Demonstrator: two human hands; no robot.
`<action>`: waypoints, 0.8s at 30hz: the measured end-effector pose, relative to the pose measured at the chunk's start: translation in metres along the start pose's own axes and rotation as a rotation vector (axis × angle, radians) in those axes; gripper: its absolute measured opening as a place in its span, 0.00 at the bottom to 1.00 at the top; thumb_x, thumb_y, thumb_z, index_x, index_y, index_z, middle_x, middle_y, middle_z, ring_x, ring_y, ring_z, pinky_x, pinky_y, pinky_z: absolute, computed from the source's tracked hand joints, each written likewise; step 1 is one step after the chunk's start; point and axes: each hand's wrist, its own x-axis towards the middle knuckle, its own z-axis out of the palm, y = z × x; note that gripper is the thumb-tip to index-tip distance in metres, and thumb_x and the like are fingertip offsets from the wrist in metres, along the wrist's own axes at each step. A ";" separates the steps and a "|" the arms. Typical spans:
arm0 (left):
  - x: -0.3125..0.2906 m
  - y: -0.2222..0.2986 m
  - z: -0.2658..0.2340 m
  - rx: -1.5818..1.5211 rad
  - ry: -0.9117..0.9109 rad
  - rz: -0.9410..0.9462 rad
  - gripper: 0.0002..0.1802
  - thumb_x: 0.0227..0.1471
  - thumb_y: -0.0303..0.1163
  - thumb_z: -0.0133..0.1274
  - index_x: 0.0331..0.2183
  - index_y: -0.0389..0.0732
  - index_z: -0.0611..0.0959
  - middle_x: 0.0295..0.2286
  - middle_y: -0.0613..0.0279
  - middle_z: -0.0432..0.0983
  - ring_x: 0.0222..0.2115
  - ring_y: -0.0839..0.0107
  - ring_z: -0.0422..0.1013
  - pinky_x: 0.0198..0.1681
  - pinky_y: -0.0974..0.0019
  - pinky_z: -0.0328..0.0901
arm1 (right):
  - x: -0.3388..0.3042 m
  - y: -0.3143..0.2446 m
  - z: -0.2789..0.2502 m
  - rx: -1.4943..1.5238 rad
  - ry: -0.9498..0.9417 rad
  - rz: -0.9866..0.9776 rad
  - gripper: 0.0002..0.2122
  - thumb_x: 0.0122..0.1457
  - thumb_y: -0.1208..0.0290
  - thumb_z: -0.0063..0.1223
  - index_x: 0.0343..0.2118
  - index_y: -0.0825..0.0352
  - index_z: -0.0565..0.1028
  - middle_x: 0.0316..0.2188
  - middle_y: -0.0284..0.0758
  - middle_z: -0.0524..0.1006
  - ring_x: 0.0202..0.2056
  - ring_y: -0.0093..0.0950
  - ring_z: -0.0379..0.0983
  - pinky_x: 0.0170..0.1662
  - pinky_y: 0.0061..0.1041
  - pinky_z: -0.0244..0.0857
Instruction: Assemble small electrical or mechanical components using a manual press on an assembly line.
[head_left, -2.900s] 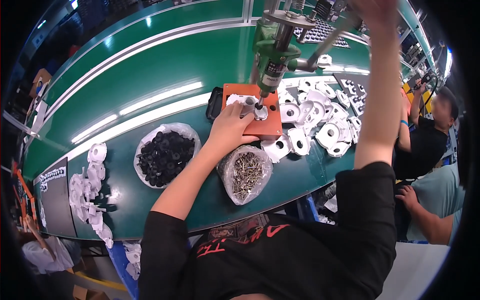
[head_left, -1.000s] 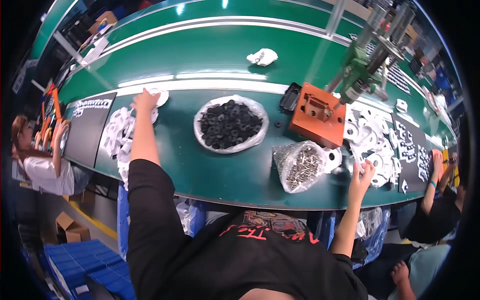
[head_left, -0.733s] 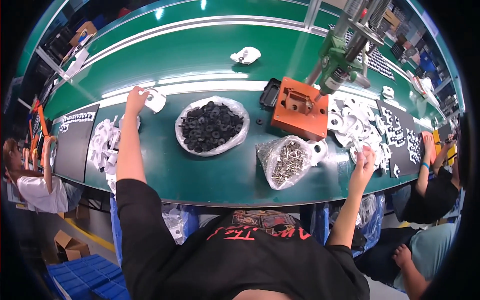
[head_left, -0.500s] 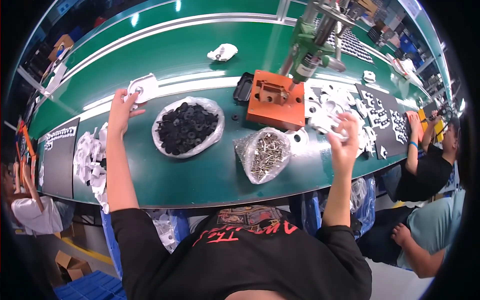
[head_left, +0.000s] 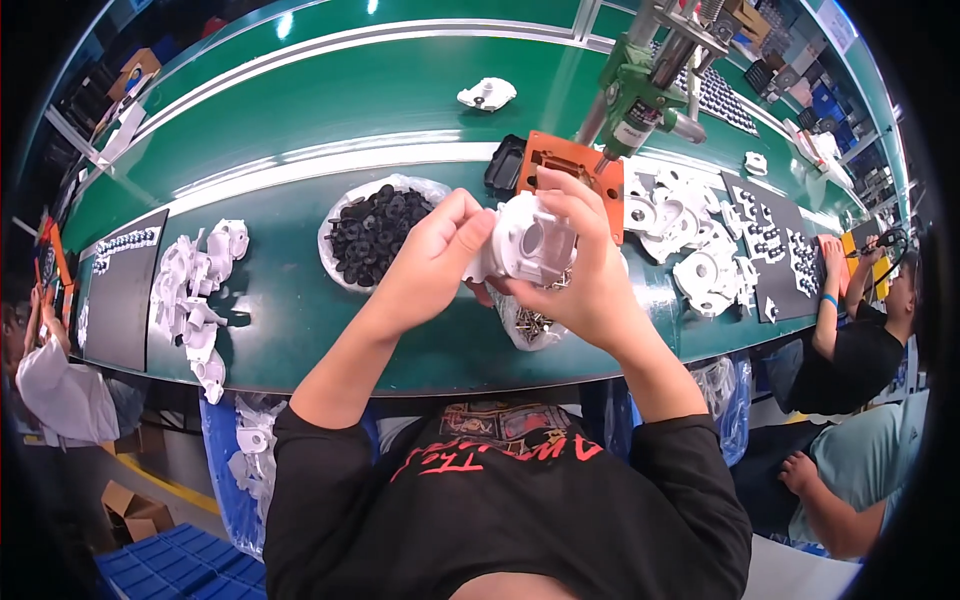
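"Where is the white moulded plastic housing (head_left: 540, 240) with the round opening?"

"Above the dark green tabletop (head_left: 290, 330), on the near side of the orange block fixture (head_left: 611, 195). The left hand (head_left: 430, 265) pinches its left edge; the right hand (head_left: 590, 265) grips the other side, thumb below, fingers above."

"Why 2 hands?"

"Probably to steady it, opening turned toward the wearer's eyes. I can't tell whether it's 1 piece or 2 together."

"And the placing around it?"

"The clear plastic bag of metal screws (head_left: 538, 341) and the whitish plastic bag of black rings (head_left: 424, 187) sit close by, likely for short reaches. The fixture stands under the green metal press (head_left: 632, 90), presumably to lie beneath its spindle."

"Counts?"

"1 bag of each kind, 1 fixture, 1 press, 1 lone white part (head_left: 487, 94) beyond. The left white heap (head_left: 176, 285) and right white heap (head_left: 668, 237) make 2, their pieces too overlapped to count."
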 end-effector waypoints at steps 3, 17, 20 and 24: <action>-0.002 -0.007 -0.002 -0.044 0.021 0.041 0.17 0.61 0.43 0.38 0.28 0.39 0.67 0.23 0.65 0.70 0.21 0.80 0.70 0.20 0.74 0.66 | -0.004 -0.001 -0.004 -0.138 -0.131 0.085 0.37 0.31 0.76 0.69 0.49 0.66 0.63 0.49 0.44 0.66 0.50 0.41 0.65 0.48 0.33 0.64; 0.001 -0.013 0.002 -0.062 0.033 0.003 0.17 0.62 0.44 0.36 0.29 0.41 0.67 0.24 0.64 0.70 0.22 0.79 0.68 0.19 0.75 0.62 | -0.022 0.024 0.007 0.003 -0.109 -0.009 0.40 0.32 0.68 0.73 0.50 0.65 0.60 0.44 0.43 0.65 0.43 0.37 0.67 0.43 0.32 0.65; 0.000 -0.019 0.005 -0.309 0.030 -0.037 0.17 0.61 0.45 0.36 0.33 0.40 0.67 0.28 0.61 0.72 0.25 0.75 0.70 0.24 0.72 0.64 | -0.029 0.035 0.011 0.159 -0.056 0.018 0.42 0.34 0.63 0.72 0.51 0.65 0.55 0.42 0.44 0.65 0.42 0.34 0.66 0.43 0.30 0.63; -0.003 -0.034 0.023 -0.393 0.160 0.110 0.15 0.60 0.40 0.41 0.42 0.39 0.65 0.37 0.57 0.71 0.36 0.70 0.69 0.42 0.64 0.63 | -0.020 0.034 0.013 0.201 0.134 0.210 0.37 0.45 0.52 0.60 0.52 0.69 0.54 0.42 0.44 0.64 0.42 0.36 0.66 0.45 0.32 0.61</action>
